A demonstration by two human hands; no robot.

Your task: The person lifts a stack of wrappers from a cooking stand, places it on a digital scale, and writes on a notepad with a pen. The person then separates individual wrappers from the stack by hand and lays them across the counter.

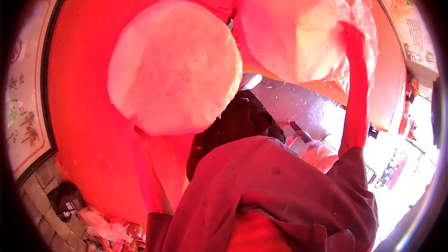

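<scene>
Touching a round, flat, whitish disc (175, 67) at seven o'clock was the left hand (141, 136); the right hand (353, 39) met a pale, rounded sheet (284, 37) at three; neither grip was discernible.

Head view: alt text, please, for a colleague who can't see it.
A person's left hand is at the lower-left edge of a large pale round disc above a red surface. The right hand is at the right side of a second pale disc, near crinkled clear plastic. A framed panel shows at far left.
</scene>
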